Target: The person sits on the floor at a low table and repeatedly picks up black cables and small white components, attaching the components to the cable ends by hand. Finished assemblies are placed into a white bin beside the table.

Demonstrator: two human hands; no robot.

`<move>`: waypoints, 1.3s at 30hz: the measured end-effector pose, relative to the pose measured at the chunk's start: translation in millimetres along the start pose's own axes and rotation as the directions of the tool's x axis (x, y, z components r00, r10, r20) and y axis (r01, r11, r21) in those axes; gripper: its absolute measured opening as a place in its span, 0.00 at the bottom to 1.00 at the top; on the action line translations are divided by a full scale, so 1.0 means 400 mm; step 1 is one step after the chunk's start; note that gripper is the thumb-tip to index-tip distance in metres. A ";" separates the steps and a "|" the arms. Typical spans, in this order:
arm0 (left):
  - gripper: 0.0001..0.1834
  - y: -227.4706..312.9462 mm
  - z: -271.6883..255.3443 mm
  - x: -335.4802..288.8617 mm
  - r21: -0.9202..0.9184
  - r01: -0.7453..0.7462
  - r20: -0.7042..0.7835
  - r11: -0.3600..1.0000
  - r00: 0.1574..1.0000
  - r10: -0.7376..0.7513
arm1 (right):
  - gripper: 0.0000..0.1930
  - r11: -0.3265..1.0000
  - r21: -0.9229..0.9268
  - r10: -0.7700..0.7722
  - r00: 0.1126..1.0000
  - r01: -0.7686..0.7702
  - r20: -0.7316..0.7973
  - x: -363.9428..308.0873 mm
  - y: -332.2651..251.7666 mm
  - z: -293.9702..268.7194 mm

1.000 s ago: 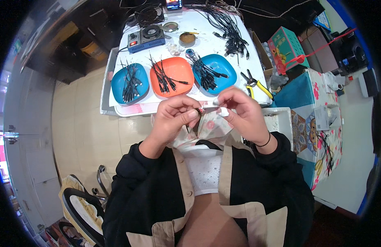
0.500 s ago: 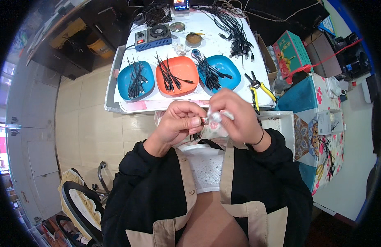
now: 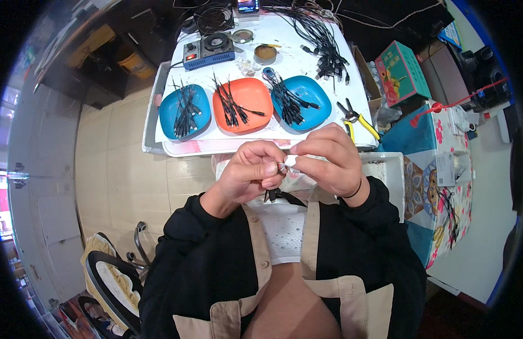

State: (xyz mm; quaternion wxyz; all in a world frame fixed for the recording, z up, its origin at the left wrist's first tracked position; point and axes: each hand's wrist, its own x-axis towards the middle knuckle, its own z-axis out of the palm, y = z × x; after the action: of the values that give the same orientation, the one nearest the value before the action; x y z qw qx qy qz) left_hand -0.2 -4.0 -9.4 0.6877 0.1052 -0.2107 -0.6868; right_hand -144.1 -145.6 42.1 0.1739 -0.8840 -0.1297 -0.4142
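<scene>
My left hand is closed in a pinch around a thin black cable, whose dark end hangs below the fingers. Fine bare wire ends stick out past the thumb. Opposite, my right hand pinches a crumpled piece of white tissue against those wire ends. Both hands are held in front of the table's near edge, over my lap. Behind them are a blue tray, an orange tray and a second blue tray, each with short black cables in it.
Wire strippers with yellow handles lie at the table's right side. Farther back are a blue-grey soldering station, a round tin and a bundle of black cables. A green carton stands at the right; an office chair is at the lower left.
My right hand has turned and its fingers have spread along the tissue, which now sits right at the wire ends. The left hand keeps its pinch almost in place.
</scene>
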 end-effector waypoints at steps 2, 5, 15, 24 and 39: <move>0.08 -0.005 0.003 -0.002 -0.004 0.011 -0.011 1.000 1.000 -0.011 | 0.14 1.000 0.001 -0.003 1.000 0.003 0.000 0.006 -0.003 0.002; 0.07 -0.004 0.009 -0.002 0.064 0.012 -0.019 0.998 1.000 -0.011 | 0.13 0.995 0.039 0.094 0.995 -0.095 0.026 0.003 -0.019 0.004; 0.17 0.038 0.022 0.012 0.826 -0.478 0.535 -0.300 0.831 0.151 | 0.07 -0.283 0.445 0.530 0.249 -0.850 0.811 -0.058 -0.044 -0.034; 0.05 0.004 0.022 -0.020 0.928 -0.142 0.041 0.344 0.958 0.285 | 0.14 0.941 -0.045 0.338 0.920 -0.336 0.196 -0.018 -0.073 -0.044; 0.08 -0.004 -0.002 -0.010 0.019 0.094 -0.001 0.995 0.996 -0.094 | 0.10 0.668 0.469 0.517 0.814 -0.578 0.266 -0.019 -0.038 -0.042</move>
State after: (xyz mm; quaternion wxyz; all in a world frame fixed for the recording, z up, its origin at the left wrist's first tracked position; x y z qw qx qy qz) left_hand -1.3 -0.3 -11.5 0.6535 0.1217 -0.2120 -0.7163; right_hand -166.1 -139.5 49.3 0.5193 -0.8196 0.0236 -0.2409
